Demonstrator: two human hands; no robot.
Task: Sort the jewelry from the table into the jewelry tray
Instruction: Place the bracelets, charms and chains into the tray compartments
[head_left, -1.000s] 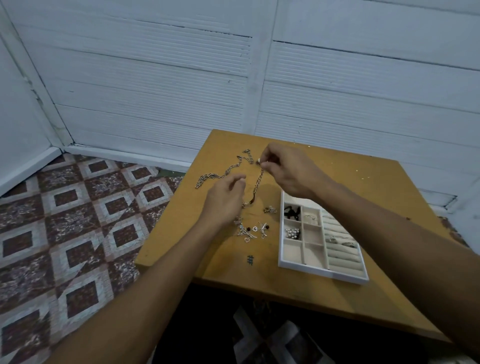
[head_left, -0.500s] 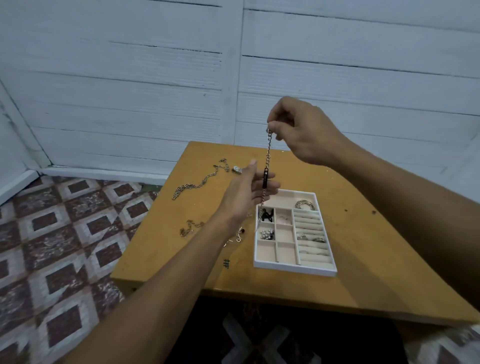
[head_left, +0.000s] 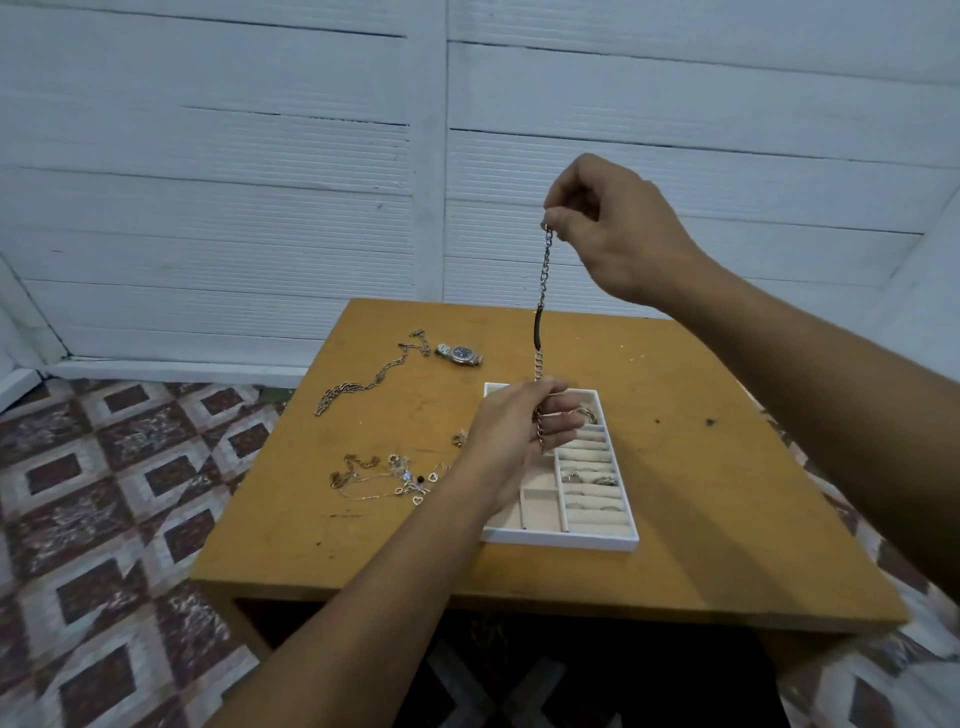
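My right hand pinches the top end of a chain bracelet with a dark bar in its middle and holds it up so it hangs straight down. Below it, my left hand hovers over the left side of the white jewelry tray, and the chain's lower end lies across its loosely bent fingers. Several rings sit in the tray's right-hand slots. On the yellow table lie a long silver necklace, a wristwatch and a tangle of fine chains and charms.
The table stands against a white boarded wall, with patterned floor tiles to the left. A small clasp piece lies just left of my left hand. Dark specks mark the table's right side.
My right hand lifted the bracelet off the table and raised it high, so it now hangs stretched. My left hand moved right, over the tray, under the chain's lower end.
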